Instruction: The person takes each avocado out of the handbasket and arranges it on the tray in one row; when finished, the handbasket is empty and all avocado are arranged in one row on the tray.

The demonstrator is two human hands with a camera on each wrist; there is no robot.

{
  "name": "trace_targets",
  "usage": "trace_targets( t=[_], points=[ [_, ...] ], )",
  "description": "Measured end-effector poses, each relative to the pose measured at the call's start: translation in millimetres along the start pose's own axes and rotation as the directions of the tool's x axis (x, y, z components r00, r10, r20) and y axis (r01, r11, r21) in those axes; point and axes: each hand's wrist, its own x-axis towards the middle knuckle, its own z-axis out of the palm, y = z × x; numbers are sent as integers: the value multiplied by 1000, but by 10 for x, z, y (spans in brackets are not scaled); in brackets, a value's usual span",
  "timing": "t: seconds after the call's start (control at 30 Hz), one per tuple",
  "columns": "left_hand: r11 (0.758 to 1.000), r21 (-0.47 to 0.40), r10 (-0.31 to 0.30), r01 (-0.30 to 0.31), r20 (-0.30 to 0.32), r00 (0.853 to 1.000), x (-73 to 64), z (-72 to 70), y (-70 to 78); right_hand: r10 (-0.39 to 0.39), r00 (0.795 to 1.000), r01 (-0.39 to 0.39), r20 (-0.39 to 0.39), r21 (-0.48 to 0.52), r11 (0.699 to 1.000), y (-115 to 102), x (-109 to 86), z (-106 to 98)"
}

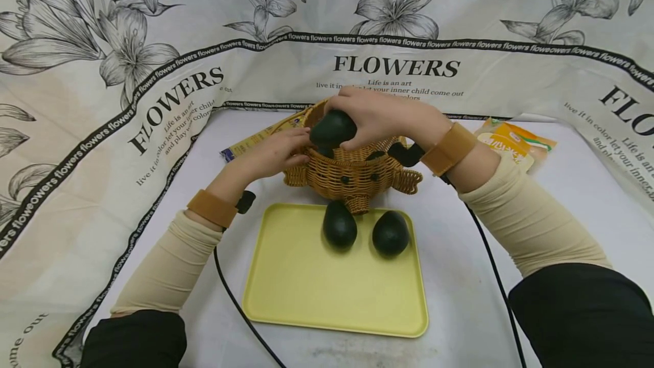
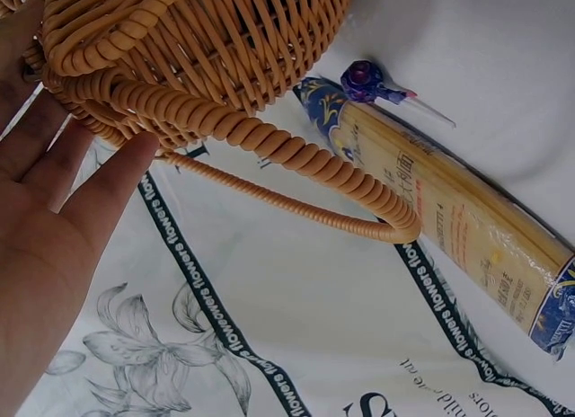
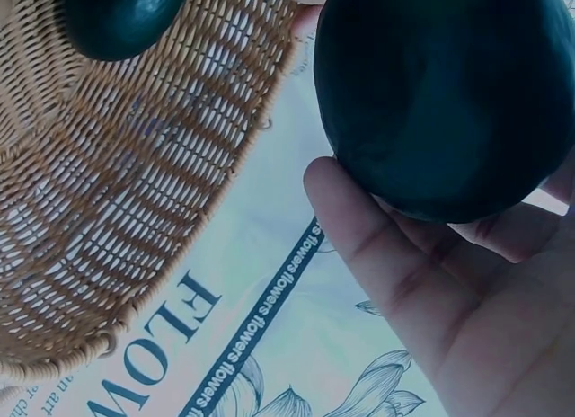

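Above the left side of a brown wicker basket [image 1: 332, 178], my right hand [image 1: 380, 112] grips a dark green avocado [image 1: 337, 129], its fingers and thumb around the fruit [image 3: 440, 102]. My left hand [image 1: 273, 155] reaches to the basket's left side with fingers extended, fingertips at the rim near the coiled handle [image 2: 269, 152]. Inside the basket lies another avocado [image 3: 126, 22], partly hidden by the rim in the head view. Two more avocados, a left one [image 1: 339, 226] and a right one [image 1: 390, 234], lie at the far end of a yellow tray [image 1: 332, 294].
Behind the basket to the left is a spaghetti pack [image 1: 260, 138], with a purple-wrapped lollipop [image 2: 364, 80] beside it. An orange and white bag [image 1: 513, 143] lies at the back right. Black cables [image 1: 230, 288] trail from both wrists. Flower-printed cloth [image 1: 388, 81] rises behind.
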Motion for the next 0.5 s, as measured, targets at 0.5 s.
trace_targets(
  t=[0.5],
  points=[
    [1000, -7, -10, 10, -4, 1000, -8, -2, 15, -32, 999, 33, -28, 26, 999, -171, -74, 140]
  ],
)
